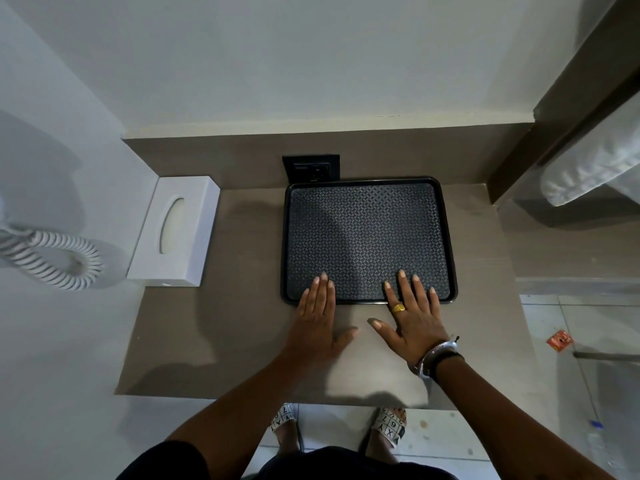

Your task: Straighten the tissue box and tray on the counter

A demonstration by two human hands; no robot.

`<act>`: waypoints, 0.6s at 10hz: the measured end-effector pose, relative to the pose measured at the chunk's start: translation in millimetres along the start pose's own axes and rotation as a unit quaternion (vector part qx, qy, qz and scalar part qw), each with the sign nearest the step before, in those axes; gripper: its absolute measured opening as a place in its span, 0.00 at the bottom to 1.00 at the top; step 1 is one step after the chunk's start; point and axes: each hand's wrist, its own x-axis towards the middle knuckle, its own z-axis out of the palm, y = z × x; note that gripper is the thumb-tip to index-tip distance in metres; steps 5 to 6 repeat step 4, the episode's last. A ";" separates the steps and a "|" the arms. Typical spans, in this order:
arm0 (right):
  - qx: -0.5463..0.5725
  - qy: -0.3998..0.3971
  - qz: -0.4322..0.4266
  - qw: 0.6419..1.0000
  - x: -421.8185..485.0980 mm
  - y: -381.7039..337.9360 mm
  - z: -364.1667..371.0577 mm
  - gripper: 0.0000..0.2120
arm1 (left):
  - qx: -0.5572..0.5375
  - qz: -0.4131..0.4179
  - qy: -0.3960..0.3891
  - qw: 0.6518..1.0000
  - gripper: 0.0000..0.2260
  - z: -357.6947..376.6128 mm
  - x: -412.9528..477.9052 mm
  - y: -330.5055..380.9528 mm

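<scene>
Both hands lying flat and open on the worktop [242, 306], left hand [317, 320] and right hand [414, 318] fingertips resting over the black tray [369, 237] near rim, gripping nothing, white tissue box [176, 233] sitting far left, forearms cut off below

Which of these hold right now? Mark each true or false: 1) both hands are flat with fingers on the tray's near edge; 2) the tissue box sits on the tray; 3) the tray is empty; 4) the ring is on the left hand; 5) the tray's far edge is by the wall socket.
1) True: the left hand and right hand lie open, fingertips over the near rim of the black tray.
2) False: the white tissue box stands on the counter, left of the tray and apart from it.
3) True.
4) False: the gold ring is on the right hand.
5) True: the wall socket is just behind it.
</scene>
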 end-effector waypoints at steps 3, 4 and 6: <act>-0.001 0.025 -0.005 1.000 1.0 -5.3 -11.1 0.38 | -0.036 0.014 0.037 0.999 0.41 -16.8 -1.5 4.2; 0.035 0.055 -0.006 0.998 5.0 -18.0 -30.5 0.40 | -0.036 0.033 0.071 0.996 0.41 -36.3 1.4 5.2; 0.035 0.055 -0.006 0.998 5.0 -18.0 -30.5 0.40 | -0.036 0.033 0.071 0.996 0.41 -36.3 1.4 5.2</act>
